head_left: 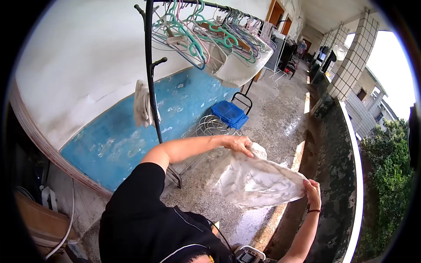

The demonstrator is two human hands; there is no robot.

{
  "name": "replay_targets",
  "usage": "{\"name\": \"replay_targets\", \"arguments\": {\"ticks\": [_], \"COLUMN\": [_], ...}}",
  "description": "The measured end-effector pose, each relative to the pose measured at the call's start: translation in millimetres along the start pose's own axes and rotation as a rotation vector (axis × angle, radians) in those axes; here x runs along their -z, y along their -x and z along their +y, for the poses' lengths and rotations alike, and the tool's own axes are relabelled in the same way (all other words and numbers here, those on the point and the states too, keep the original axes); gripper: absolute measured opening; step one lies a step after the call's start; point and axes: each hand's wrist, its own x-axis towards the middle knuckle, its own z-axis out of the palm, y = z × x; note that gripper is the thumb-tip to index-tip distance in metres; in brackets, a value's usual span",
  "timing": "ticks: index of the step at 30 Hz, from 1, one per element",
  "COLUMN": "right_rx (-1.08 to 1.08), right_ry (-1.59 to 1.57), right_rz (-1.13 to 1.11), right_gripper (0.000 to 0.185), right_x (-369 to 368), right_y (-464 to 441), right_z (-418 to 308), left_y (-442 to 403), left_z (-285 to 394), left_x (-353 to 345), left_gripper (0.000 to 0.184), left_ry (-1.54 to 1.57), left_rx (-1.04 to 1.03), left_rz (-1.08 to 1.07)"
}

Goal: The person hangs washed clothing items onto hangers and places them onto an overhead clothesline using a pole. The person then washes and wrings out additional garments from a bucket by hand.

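A wrinkled white cloth with faint greyish markings is stretched out in the air between my two hands. My left hand is closed on its upper left edge, near a bunched corner. At the other end, my right hand, with a dark band on the wrist, pinches the right corner. The cloth hangs down in loose folds above the concrete floor. Its exact kind cannot be made out.
To the left stands a black clothes rack carrying many hangers and a white bag. A grey-white cloth hangs on its post. Blue folded item and wire coils sit beyond. A low wall runs along the right.
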Motion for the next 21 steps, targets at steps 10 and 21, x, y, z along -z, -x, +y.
{"name": "replay_targets", "arguments": {"ticks": [10, 21], "right_rx": [0.175, 1.151], "right_ry": [0.266, 0.062], "right_rz": [-0.192, -0.362], "right_gripper": [0.018, 0.019], "right_x": [-26, -263], "right_y": [-251, -183], "right_z": [-15, -292], "left_y": [-39, -32], "left_z": [32, 40], "left_x": [32, 64], "left_gripper": [0.017, 0.024], "left_ry": [-0.131, -0.156], "left_rx": [0.023, 0.116], "left_rz": [0.603, 0.879]}}
